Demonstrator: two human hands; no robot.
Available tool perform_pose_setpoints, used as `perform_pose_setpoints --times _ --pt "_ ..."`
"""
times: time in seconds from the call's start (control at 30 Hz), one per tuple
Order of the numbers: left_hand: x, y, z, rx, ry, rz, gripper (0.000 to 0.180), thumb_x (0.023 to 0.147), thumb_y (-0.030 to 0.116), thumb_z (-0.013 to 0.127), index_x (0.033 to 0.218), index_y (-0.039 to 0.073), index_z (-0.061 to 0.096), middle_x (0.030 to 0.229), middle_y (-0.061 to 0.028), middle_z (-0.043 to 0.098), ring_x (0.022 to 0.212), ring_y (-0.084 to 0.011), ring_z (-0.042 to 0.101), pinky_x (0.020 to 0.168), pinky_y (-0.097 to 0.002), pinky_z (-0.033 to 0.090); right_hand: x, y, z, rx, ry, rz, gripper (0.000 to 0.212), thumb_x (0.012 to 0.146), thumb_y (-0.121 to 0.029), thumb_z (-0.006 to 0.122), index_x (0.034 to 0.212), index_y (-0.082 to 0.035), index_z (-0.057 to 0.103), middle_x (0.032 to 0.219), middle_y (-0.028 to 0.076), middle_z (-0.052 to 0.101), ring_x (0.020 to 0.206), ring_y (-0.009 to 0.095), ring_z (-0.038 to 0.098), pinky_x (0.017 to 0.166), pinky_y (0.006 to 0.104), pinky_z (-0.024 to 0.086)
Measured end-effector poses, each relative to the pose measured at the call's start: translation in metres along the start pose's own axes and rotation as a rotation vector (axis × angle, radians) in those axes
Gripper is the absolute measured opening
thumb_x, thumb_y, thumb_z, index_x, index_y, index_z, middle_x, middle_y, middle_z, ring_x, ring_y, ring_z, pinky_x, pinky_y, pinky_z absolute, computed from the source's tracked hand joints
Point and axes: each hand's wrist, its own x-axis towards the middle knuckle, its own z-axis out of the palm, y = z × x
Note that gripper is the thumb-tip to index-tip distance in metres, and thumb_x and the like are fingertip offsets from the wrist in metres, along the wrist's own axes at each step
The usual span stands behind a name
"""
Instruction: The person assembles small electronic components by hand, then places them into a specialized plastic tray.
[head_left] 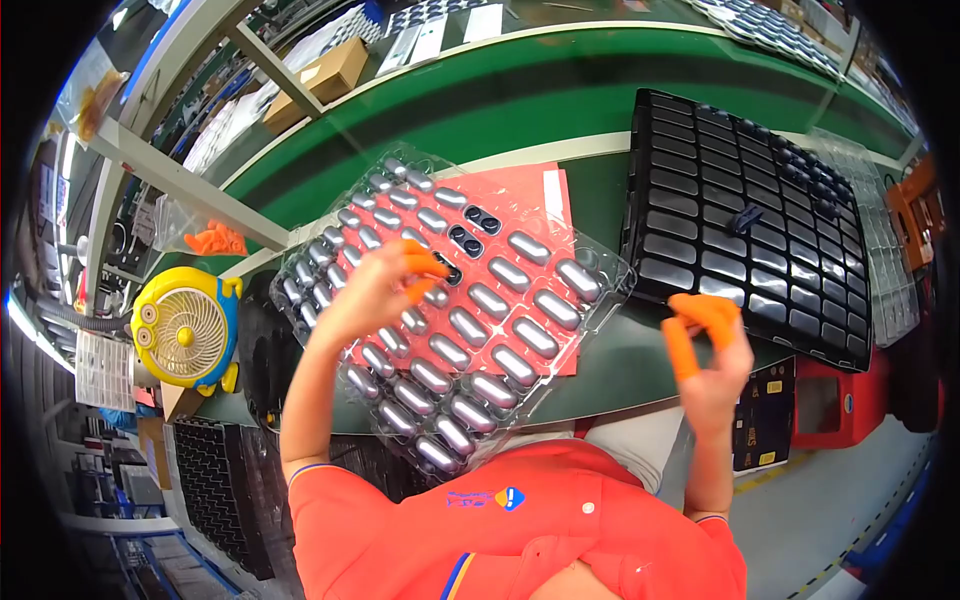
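Note:
A clear plastic tray (600, 262) holds rows of glossy silver-grey oval shells (488, 300). Three cells in one line hold dark oval pieces (465, 241), two of which plainly show paired round openings. My left hand (385, 285), with orange finger covers, is over the middle of this tray. Its fingertips reach the nearest dark piece (452, 270), partly covering it; the thumb stands apart from them. My right hand (712, 355), also in orange covers, hovers by the near edge of a black compartment tray (690, 222). Its fingers curve apart from the thumb, with nothing visible between them.
Small dark parts (745, 219) lie on the black tray. Beneath the clear tray is a pink sheet (556, 215) on the green bench (610, 350). A yellow-and-blue fan (185, 330) stands left; a red bin (835, 400) is at the right. A frame post (190, 180) crosses the left side.

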Motion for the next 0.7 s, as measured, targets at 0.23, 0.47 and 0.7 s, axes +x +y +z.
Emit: perform_pose_setpoints --times 0.23,0.47,0.7 --pt "0.005 -0.042 0.008 0.523 0.161 0.330 0.034 0.066 0.004 0.070 0.099 0.012 0.066 0.098 -0.0091 0.055 0.090 -0.0275 0.053 0.077 -0.0355 0.046 0.016 0.024 -0.030 -0.082 0.129 0.080 0.018 0.077 0.004 0.062 0.094 0.000 0.062 0.092 0.007 0.058 0.079 0.011 0.055 0.066 0.0219 0.042" --pt "-0.014 -0.035 0.001 0.547 0.270 0.402 0.040 0.067 0.003 0.068 0.106 0.006 0.060 0.092 -0.0090 0.057 0.084 -0.0270 0.057 0.074 -0.0356 0.047 0.046 0.088 -0.071 -0.415 0.257 0.115 0.025 0.077 0.003 0.061 0.101 -0.004 0.061 0.097 0.009 0.059 0.081 0.016 0.058 0.066 0.0255 0.046" --pt "0.018 0.042 -0.001 -0.056 0.224 0.386 0.042 0.073 0.001 0.066 0.114 0.005 0.057 0.097 -0.0078 0.061 0.080 -0.0182 0.058 0.074 -0.0286 0.046 0.086 0.110 -0.071 -0.670 0.077 -0.207 0.030 0.073 0.000 0.065 0.102 -0.005 0.058 0.100 0.010 0.058 0.094 0.025 0.054 0.083 0.0350 0.042"
